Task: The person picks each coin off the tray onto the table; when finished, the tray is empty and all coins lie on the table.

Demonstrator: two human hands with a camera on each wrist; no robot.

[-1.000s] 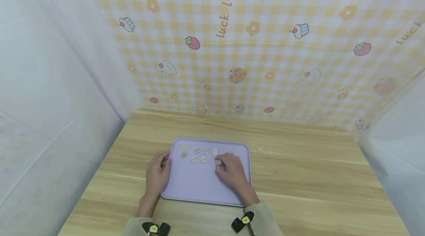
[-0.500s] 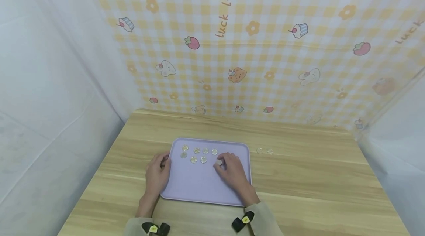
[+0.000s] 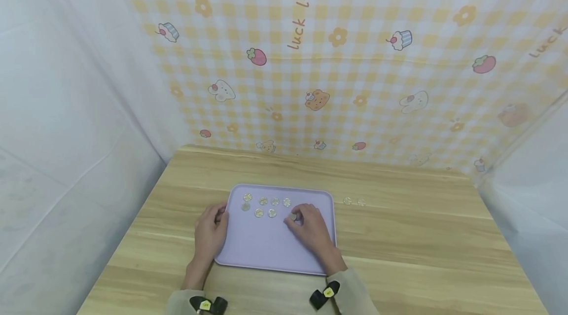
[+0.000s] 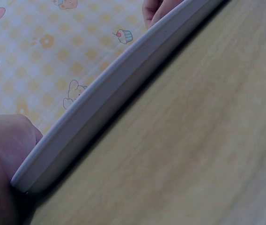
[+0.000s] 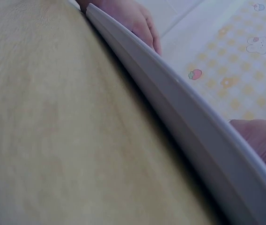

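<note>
Head view alone shows the disc (image 3: 293, 216) the right fingers (image 3: 300, 209) pinch.

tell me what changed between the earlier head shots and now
The right hand shifted its thumb slightly leftward; the disc it pinches now sits a little deeper in the grip. Nothing was let go. The left hand, tray and other discs stayed put.

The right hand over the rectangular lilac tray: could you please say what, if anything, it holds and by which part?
The right hand pinches a small greyish coin-like disc between thumb and fingers, apparently by its edge; the exact contact is hidden.
</note>
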